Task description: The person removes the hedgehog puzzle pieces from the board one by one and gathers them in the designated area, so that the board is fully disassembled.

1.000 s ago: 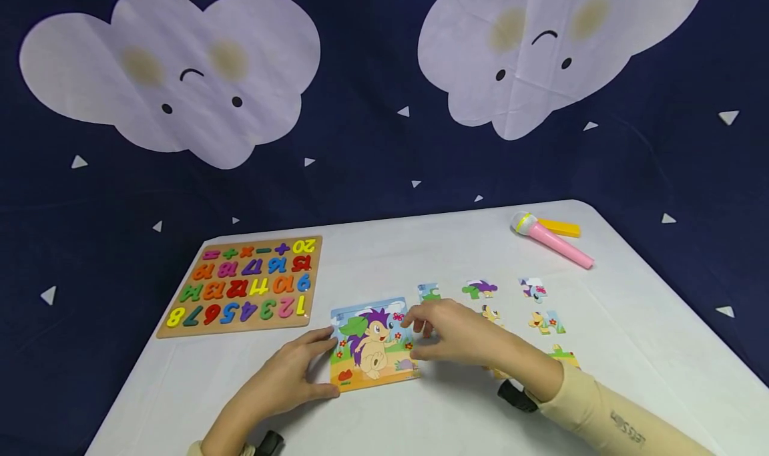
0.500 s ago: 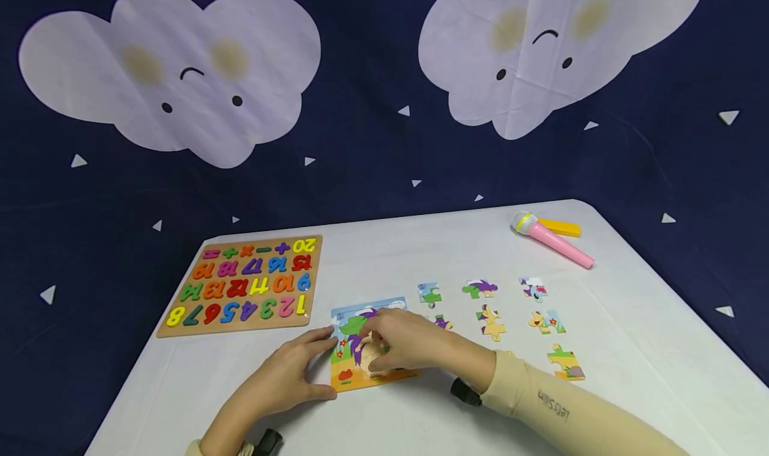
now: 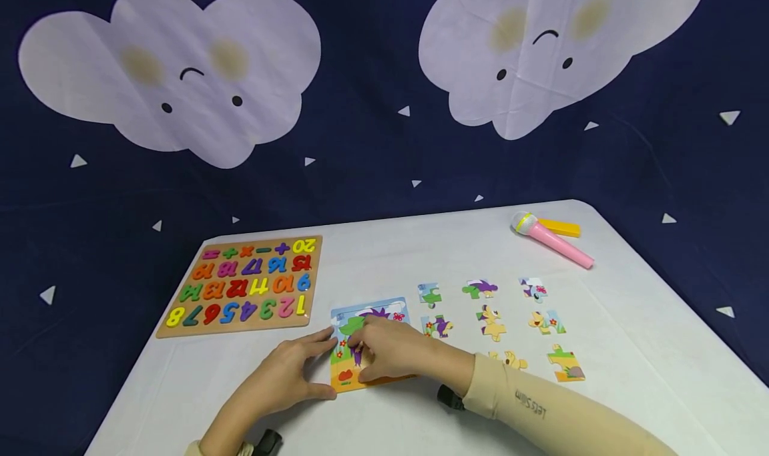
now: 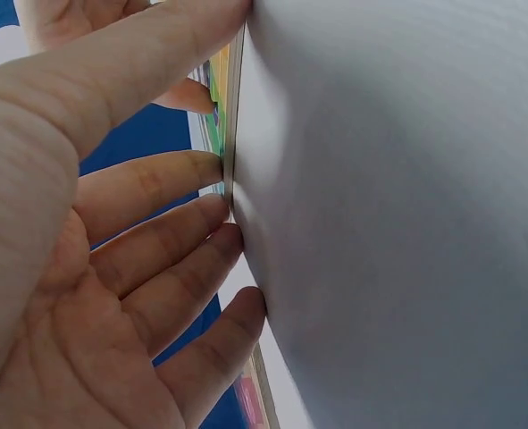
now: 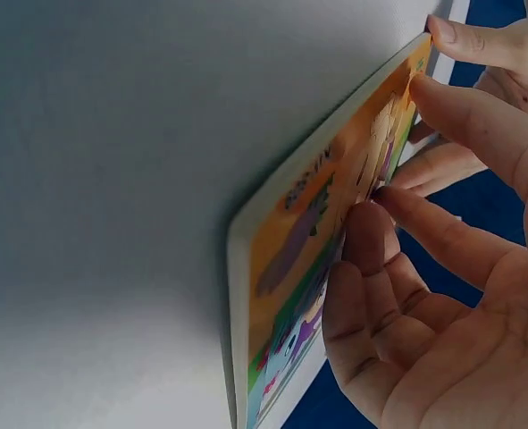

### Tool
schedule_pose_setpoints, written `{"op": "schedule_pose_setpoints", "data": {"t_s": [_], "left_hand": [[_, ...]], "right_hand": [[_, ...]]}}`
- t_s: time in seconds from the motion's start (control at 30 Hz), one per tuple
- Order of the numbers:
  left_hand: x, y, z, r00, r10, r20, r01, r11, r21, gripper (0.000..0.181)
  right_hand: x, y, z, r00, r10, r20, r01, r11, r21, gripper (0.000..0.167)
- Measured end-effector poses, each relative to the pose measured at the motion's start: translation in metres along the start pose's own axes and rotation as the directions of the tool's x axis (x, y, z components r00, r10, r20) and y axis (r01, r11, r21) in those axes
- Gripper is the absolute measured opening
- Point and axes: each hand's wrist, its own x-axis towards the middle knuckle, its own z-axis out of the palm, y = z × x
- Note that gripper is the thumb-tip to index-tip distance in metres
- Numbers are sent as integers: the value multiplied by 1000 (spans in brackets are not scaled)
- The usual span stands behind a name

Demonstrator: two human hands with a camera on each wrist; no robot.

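A square hedgehog picture puzzle [image 3: 384, 306] lies on the white table. Thumb and fingertips of my left hand [image 3: 287, 376] rest against its left edge, spread apart, as the left wrist view also shows. My right hand [image 3: 396, 352] is over the picture's lower left part. In the right wrist view, its thumb and index fingertip touch the puzzle surface a little apart, the other fingers [image 5: 348, 313] loosely bent. No lifted piece can be made out. Loose jigsaw pieces lie in rows to the right, among them a hedgehog-face piece [image 3: 491, 322] and a grass piece [image 3: 566, 364].
A wooden number board [image 3: 252, 282] lies at the table's left. At the back right is a pink toy microphone [image 3: 555, 241] beside a yellow block [image 3: 560, 228]. Behind the table hangs a dark blue cloth with clouds [image 3: 168, 75].
My right hand has moved left from the puzzle's right edge to its lower left part, uncovering more loose pieces. My left hand stays at the left edge.
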Motion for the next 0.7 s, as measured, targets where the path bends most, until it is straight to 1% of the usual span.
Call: {"op": "schedule_pose_setpoints", "data": {"t_s": [0.23, 0.47, 0.7], "left_hand": [[-2, 1, -1, 1000, 9, -7, -9, 1000, 12, 86], [-1, 0, 0, 1000, 1, -6, -1, 1000, 6, 85], [0, -1, 1, 1000, 6, -10, -5, 1000, 7, 85]], "right_hand": [[-1, -3, -1, 1000, -22, -6, 22, 1000, 7, 49], [1, 0, -1, 999, -34, -12, 35, 999, 39, 48], [7, 2, 2, 1000, -23, 2, 23, 992, 122, 49]]}}
